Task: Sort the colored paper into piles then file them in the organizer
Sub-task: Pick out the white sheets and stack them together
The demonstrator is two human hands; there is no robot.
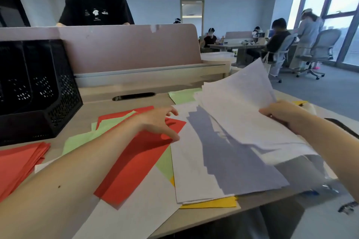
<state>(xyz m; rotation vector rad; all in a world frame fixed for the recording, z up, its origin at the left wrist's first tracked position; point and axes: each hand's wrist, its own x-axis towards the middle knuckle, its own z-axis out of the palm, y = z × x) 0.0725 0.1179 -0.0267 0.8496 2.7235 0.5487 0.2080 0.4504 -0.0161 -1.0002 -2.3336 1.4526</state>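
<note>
My right hand [281,114] grips a fanned stack of white sheets [240,106], lifted and tilted above the desk. Under it lies a white sheet [186,165] darkened by the stack's shadow. My left hand [157,120] hovers with fingers spread over a loose red sheet [134,163], at the white sheet's left edge, holding nothing. Green sheets [85,137] lie under the red one; another green sheet [182,95] lies farther back. A yellow sheet [213,203] peeks out below the white. A red pile [17,163] sits at the left. The black mesh organizer [37,87] stands at the back left.
A pink desk divider [126,48] runs behind the desk, with a person in a black shirt [95,4] standing beyond it. A cable slot [134,96] is in the desk surface. The desk's front edge [204,221] is close. Office chairs and seated people are at the right.
</note>
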